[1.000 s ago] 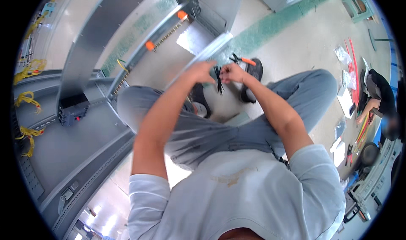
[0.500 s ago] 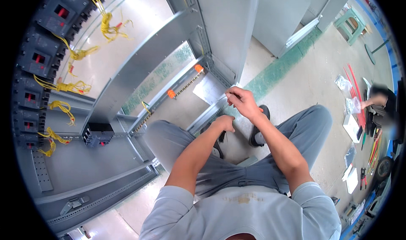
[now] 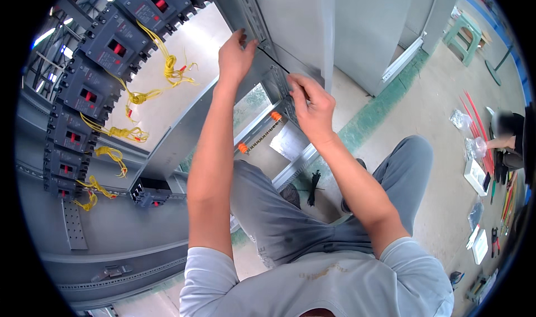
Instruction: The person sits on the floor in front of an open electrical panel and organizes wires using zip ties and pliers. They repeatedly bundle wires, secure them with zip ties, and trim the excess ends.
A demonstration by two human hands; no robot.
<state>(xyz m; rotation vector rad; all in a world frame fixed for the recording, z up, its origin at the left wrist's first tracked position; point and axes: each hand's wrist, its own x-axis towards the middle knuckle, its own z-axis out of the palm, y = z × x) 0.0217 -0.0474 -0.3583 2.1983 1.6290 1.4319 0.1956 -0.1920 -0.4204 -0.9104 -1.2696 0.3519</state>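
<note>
My right hand [image 3: 314,106] is closed in a pinch on one end of a thin black cable tie [image 3: 276,61]. The tie slants up from it toward my left hand [image 3: 235,60]. That hand is raised beside the grey slotted cabinet post, thumb and curled fingers apart. The tie's far end lies close to its thumb; whether they touch is unclear. On the floor between my feet rests a bundle of black cable ties [image 3: 314,187]. Below my hands, inside the frame, a threaded-looking bar links two orange insulators [image 3: 276,116].
Left of me, black circuit breakers [image 3: 89,95] with coiled yellow wires [image 3: 170,70] line the cabinet; a separate breaker [image 3: 149,192] sits lower. A grey panel [image 3: 368,32] stands ahead. At right are a green stool [image 3: 464,39], red rods, white boxes, pliers [image 3: 494,242] and another person's arm [image 3: 502,142].
Both hands have risen from above my feet toward the cabinet post, the left going farther up and left. The black tie now shows stretched between them, and the floor bundle is uncovered.
</note>
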